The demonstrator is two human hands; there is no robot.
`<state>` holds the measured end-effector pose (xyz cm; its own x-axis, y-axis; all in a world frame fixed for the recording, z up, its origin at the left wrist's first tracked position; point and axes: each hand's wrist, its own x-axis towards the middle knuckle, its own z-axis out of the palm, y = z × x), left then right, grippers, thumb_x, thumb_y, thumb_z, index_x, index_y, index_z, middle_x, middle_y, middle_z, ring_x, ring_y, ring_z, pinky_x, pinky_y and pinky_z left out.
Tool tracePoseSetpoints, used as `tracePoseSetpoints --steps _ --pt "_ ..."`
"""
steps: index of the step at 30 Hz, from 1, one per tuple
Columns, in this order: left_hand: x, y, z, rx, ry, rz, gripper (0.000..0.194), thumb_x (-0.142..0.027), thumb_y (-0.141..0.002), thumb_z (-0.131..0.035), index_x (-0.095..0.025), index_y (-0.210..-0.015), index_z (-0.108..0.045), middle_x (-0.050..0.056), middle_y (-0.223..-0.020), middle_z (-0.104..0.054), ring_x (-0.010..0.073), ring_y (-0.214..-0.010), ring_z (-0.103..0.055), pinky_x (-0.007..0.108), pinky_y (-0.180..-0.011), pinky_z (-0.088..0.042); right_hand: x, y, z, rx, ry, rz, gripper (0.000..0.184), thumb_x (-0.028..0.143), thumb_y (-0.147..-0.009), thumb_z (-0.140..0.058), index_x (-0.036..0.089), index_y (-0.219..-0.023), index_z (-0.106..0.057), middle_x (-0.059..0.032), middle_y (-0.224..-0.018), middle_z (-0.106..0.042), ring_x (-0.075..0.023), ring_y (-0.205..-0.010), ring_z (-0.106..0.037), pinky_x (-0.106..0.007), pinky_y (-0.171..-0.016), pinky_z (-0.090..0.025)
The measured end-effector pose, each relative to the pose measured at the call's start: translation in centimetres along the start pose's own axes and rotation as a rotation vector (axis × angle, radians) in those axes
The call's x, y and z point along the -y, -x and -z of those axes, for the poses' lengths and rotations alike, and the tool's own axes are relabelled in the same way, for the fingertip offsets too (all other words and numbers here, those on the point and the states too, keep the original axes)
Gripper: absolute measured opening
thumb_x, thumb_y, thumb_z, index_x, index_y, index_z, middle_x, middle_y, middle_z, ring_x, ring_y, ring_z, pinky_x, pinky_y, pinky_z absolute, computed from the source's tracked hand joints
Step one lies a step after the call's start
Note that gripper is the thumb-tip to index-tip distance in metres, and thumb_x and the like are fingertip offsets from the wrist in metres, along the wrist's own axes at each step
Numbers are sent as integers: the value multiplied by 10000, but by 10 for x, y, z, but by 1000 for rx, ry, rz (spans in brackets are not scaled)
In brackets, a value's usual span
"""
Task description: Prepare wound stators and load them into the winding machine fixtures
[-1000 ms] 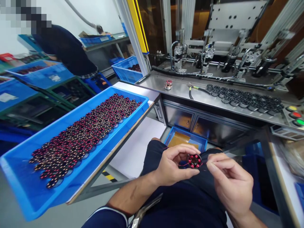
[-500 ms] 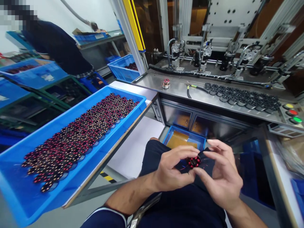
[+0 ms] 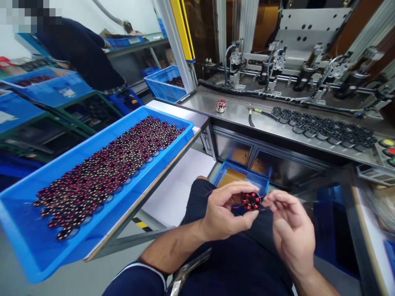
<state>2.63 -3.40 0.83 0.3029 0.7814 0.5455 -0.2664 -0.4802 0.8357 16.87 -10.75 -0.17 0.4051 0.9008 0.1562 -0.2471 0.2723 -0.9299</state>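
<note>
My left hand (image 3: 222, 213) pinches a small round wound stator (image 3: 251, 200) with red-pink coils, held over my lap. Thin red wire ends trail from it. My right hand (image 3: 290, 230) is right beside the stator, thumb and forefinger pinched at its right edge, seemingly on a wire end too fine to make out. To my left a long blue tray (image 3: 37, 255) holds several rows of the same wound stators (image 3: 105, 172).
A steel machine bench (image 3: 240, 117) carries one wound stator (image 3: 221, 105), pliers (image 3: 251, 115), a row of black cores (image 3: 324, 128) and coloured buttons (image 3: 389, 147). A small blue bin (image 3: 243, 174) sits under the bench. Another person (image 3: 80, 57) bends over blue bins at the back left.
My right hand's fingers, which were spread over the stator half a second ago, have drawn back into a pinch at its right edge. The left hand still holds the stator, slightly higher.
</note>
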Motion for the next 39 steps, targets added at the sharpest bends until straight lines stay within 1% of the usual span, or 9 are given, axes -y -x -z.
tracePoseSetpoints --steps 4,9,14,19,23,28,31,35,39 --pt "-1 -2 1 -4 -16 -15 468 -106 -680 -813 -163 -1132 -707 129 -1092 -750 221 -979 -740 279 -797 -655 2 3 -1 97 91 -42 58 249 -860 -735 207 -836 -705 -34 -824 -633 -156 -799 -609 -266 -715 -522" --pt "-4 -2 1 36 17 1 504 -86 -663 -820 -170 -1148 -712 126 -1087 -749 216 -957 -744 285 -804 -653 7 -1 -3 15 155 16 137 235 -877 -714 203 -746 -689 -26 -764 -634 -156 -758 -600 -263 -652 -486" --pt "-7 -5 -1 25 -23 -30 490 -56 -637 -750 -162 -1114 -716 107 -1022 -762 190 -889 -746 237 -748 -642 11 -4 -4 130 93 -50 156 263 -928 -658 207 -786 -688 -15 -752 -626 -139 -741 -602 -258 -688 -509" --pt "-12 -8 -2 37 -93 -100 480 -60 -605 -733 -145 -1077 -718 101 -974 -774 196 -853 -757 233 -718 -637 14 1 0 67 252 163 102 146 -903 -658 208 -828 -686 -27 -788 -650 -168 -796 -637 -288 -698 -519" --pt "-13 -8 -1 59 -49 -59 494 -47 -591 -710 -138 -1076 -707 102 -969 -778 188 -809 -759 214 -687 -627 16 4 8 152 371 280 138 84 -896 -631 204 -931 -691 -51 -861 -667 -188 -852 -655 -309 -710 -540" --pt "-14 -9 3 117 75 24 484 -35 -601 -706 -136 -1074 -707 102 -974 -782 191 -807 -759 230 -716 -634 18 -4 9 210 463 426 284 24 -855 -639 198 -1075 -683 -73 -935 -664 -198 -889 -639 -338 -739 -548" --pt "-15 -9 3 136 75 33 478 -41 -605 -706 -139 -1073 -708 96 -982 -782 195 -819 -761 242 -733 -639 20 -9 5 233 484 516 298 13 -831 -660 205 -1057 -690 -54 -886 -666 -192 -838 -638 -350 -723 -542" --pt "-16 -10 1 114 9 -21 471 -61 -610 -714 -133 -1075 -706 105 -984 -782 198 -824 -760 234 -696 -636 24 -3 1 175 500 521 258 -27 -818 -645 195 -942 -685 -29 -811 -653 -175 -761 -633 -337 -677 -524" --pt "-18 -10 -5 44 -120 -171 510 -68 -593 -717 -135 -1099 -704 104 -982 -781 194 -827 -753 235 -684 -634 25 6 -6 147 464 555 266 -58 -810 -629 164 -944 -686 -29 -801 -649 -167 -773 -630 -330 -684 -511"
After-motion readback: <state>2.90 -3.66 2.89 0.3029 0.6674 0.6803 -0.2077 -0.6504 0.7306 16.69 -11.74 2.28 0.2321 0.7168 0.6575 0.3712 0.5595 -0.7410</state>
